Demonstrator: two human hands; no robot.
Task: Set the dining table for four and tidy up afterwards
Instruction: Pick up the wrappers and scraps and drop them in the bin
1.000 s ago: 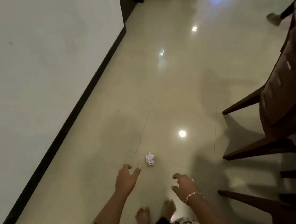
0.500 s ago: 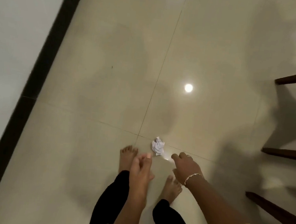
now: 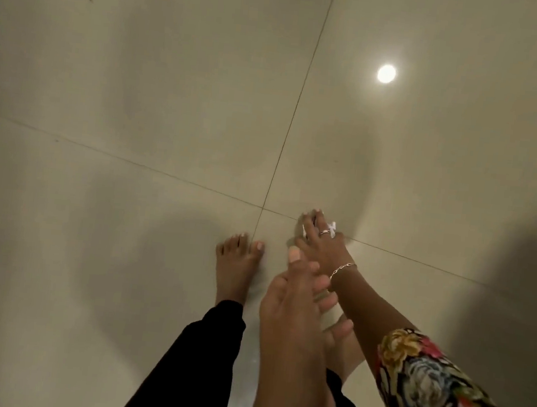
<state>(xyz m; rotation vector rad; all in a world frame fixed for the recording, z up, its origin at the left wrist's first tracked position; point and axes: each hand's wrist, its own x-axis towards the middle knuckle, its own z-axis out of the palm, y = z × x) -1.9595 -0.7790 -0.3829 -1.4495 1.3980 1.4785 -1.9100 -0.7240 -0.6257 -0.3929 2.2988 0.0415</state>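
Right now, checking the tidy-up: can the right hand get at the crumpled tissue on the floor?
Likely yes: the right hand is on the crumpled tissue, fingers curled over it; nothing lies between.

One left hand (image 3: pixel 295 300), one right hand (image 3: pixel 321 247), two feet (image 3: pixel 236 268) (image 3: pixel 343 345), one crumpled paper (image 3: pixel 333 227).

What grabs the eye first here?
The right hand, low at centre right, has its fingers curled over a crumpled white paper on the tiled floor by a grout crossing. The left hand hangs empty beside it, nearer the camera. A bright lamp glare shines upper right.
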